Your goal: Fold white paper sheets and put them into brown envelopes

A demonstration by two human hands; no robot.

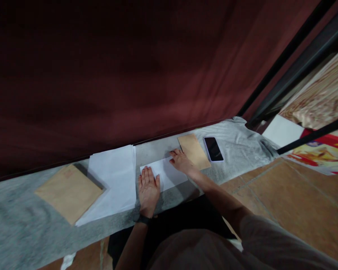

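Note:
A narrow white sheet of paper [169, 174], apparently folded, lies in front of me on the grey cloth. My left hand [149, 187] rests flat on its left end, fingers stretched out, a dark band on the wrist. My right hand [181, 161] lies at its right end with the fingers spread, close to a brown envelope [195, 150]. Left of my hands is a stack of white paper [112, 180]. Several brown envelopes, or one thick one [69, 191], overlap the stack's left side; I cannot tell which.
A phone [213, 149] with a dark screen lies right of the brown envelope. The grey cloth [14, 213] covers a long narrow surface against a dark red curtain [129, 93]. Dark metal bars [284, 60] rise at the right. A colourful printed box or sheet [323, 153] is on the tiled floor [304, 195].

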